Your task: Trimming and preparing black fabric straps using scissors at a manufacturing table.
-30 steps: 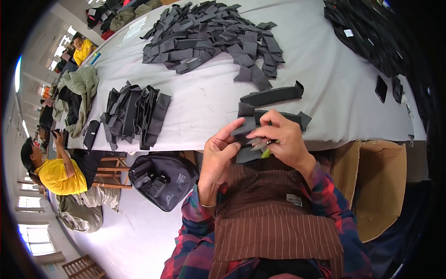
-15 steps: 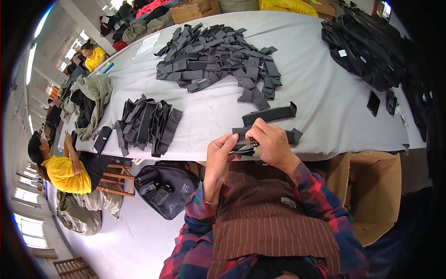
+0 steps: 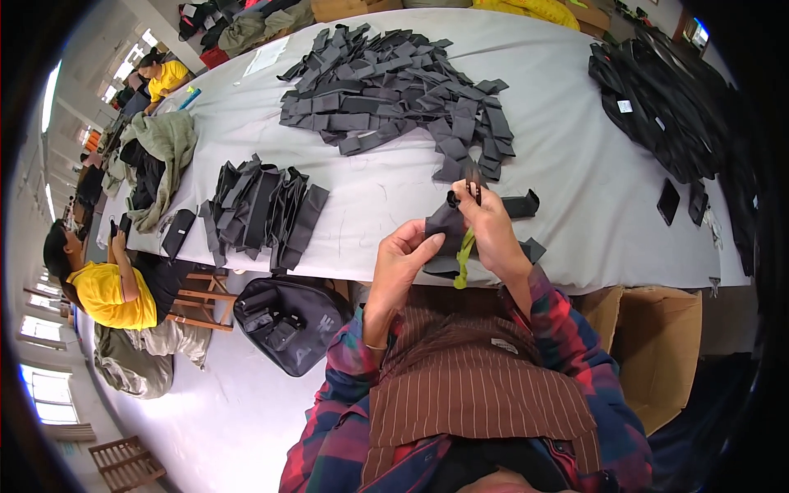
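At the near edge of the table, my left hand pinches a dark grey fabric strip between thumb and fingers. My right hand is closed around small dark thread snips, their blurred tip pointing away from me. A yellow-green ribbon hangs below the right hand; its attachment is hidden. The strip's upper end curls up beside the right fingers. Partly behind my right hand lies another dark strip, and a small dark end of fabric shows beside my wrist.
A large heap of grey strips lies farther back; a stacked bundle is at left. Black garments and a phone are at right. Below the table are an open carton and a black bag. People in yellow sit left.
My right hand has moved away from me and turned, bringing the snips from the strip's lower part to its far end. The ribbon now hangs in view. The strip has tilted upward.
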Motion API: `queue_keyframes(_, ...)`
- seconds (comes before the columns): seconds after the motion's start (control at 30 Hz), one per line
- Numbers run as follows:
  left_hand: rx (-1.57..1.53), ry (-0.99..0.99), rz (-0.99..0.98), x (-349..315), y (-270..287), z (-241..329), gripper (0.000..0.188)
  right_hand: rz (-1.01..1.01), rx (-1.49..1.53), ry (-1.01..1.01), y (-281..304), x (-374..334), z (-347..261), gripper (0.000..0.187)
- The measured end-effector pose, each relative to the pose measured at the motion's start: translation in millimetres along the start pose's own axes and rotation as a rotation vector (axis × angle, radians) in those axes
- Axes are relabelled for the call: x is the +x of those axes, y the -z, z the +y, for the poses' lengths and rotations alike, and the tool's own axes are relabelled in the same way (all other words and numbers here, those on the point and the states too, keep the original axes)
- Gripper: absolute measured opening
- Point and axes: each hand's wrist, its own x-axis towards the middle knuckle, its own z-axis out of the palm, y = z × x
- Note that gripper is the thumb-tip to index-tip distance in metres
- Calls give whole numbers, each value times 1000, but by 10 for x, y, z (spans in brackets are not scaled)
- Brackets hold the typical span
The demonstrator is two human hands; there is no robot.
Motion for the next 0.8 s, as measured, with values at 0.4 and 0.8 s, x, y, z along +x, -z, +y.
queue_keyframes(0.4,409,-488,150,173,147,-42,22,-386,-229,-62,80,135,-114,33)
queue_keyframes(0.8,522,-423,219,220,335,-289,31,-269,-255,0,7,-38,-196,8)
